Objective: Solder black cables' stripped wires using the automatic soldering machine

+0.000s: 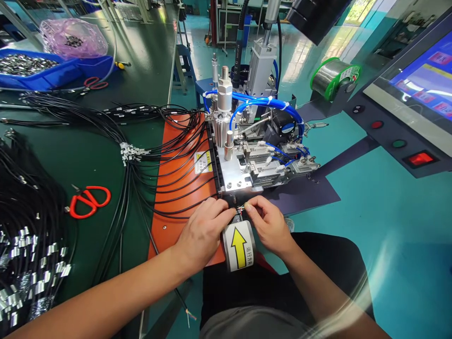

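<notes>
My left hand (208, 226) is closed at the front edge of the machine (240, 181), its thumb and fingers pressed near a small cable end (240, 208). On the other side of that end, my right hand (268, 221) pinches at thin wires; what exactly its fingertips hold is too small to tell. Just below both hands is a round part with a yellow arrow label (240, 245). Several black cables (176, 186) run over the orange plate (169, 240) into the machine's left side. A loose cable with bare coloured wires (189, 311) hangs below my left forearm.
Red-handled scissors (88, 201) lie on the green table (102, 176) beside cable bundles (31, 202). Blue trays (52, 75) of metal parts are at the back left. A solder spool (334, 77) and a control panel (406, 122) stand at the right.
</notes>
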{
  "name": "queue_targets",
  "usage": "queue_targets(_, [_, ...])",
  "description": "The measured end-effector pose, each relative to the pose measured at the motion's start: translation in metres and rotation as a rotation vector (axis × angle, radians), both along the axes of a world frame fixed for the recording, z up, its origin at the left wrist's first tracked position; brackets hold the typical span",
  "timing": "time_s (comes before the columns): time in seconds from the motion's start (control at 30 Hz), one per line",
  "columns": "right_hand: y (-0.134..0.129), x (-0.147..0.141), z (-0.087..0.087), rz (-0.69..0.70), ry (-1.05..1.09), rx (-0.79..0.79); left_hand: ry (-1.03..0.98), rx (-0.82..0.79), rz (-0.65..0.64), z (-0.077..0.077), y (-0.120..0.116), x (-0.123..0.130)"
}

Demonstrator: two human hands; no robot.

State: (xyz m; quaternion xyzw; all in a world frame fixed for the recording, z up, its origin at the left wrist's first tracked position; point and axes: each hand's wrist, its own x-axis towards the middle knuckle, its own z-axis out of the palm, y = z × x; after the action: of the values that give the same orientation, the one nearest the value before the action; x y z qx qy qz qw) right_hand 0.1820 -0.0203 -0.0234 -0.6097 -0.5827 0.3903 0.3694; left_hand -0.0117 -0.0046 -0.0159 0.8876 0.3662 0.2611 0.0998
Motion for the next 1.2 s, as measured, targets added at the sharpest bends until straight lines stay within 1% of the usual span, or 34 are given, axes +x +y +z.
queue_targets(0.4, [-0.001, -0.003, -0.005, -0.021, -0.002, 0.048, 0.002, 0.005, 0.002, -0.004, 0.0, 0.0])
queue_targets(0.5, [0.0, -0.002, -0.008, -0.027, 0.026, 0.024, 0.003, 0.015, 0.001, -0.003, 0.0, 0.0])
queue_targets(0.57, [0.0, -0.001, -0.009, -0.033, 0.065, -0.033, 0.004, 0.021, 0.004, -0.002, 0.0, 0.0])
queue_targets(0.67, [-0.004, 0.002, -0.004, -0.079, 0.089, -0.135, 0.006, 0.022, 0.007, -0.002, -0.001, 0.0])
queue_targets(0.77, [-0.011, 0.002, 0.009, -0.126, 0.085, -0.162, 0.015, 0.018, 0.008, -0.003, 0.0, 0.0])
queue_targets(0.9, [-0.014, -0.008, 0.022, -0.078, 0.04, -0.169, 0.015, 0.019, 0.017, -0.002, 0.0, 0.001])
queue_targets(1.03, [-0.01, -0.015, 0.021, -0.108, -0.057, -0.15, 0.006, 0.019, 0.013, -0.001, 0.0, 0.001])
queue_targets(1.2, [-0.008, -0.01, 0.02, -0.133, -0.081, -0.146, 0.021, 0.01, 0.018, -0.003, 0.0, 0.001])
